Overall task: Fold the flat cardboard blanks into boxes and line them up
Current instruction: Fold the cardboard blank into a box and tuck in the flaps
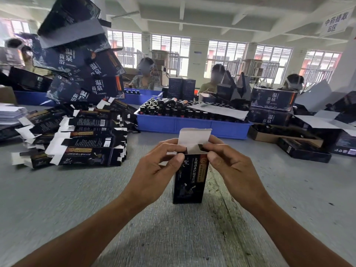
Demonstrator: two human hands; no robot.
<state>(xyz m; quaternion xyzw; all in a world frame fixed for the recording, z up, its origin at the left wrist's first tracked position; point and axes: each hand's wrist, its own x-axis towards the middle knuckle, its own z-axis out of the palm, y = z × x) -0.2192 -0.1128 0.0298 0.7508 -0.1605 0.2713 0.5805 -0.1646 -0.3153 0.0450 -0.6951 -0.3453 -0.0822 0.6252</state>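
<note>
A small dark printed carton (189,182) stands upright in the middle of the grey table (77,199), held at its top end. Its white lid flap (193,135) sticks up, and the side flaps at the opening are bent inward. My left hand (154,170) pinches the carton's upper left corner. On the other side my right hand (235,166) grips the upper right corner, thumb on a side flap. A messy pile of flat carton blanks (81,139) lies to the left, black with white tabs.
A blue tray (192,125) full of dark bottles sits behind the carton. Larger dark boxes (82,70) are stacked high at the left, with more (272,105) and open cartons at the right. A white paper stack (11,114) lies far left. Three people sit across the table.
</note>
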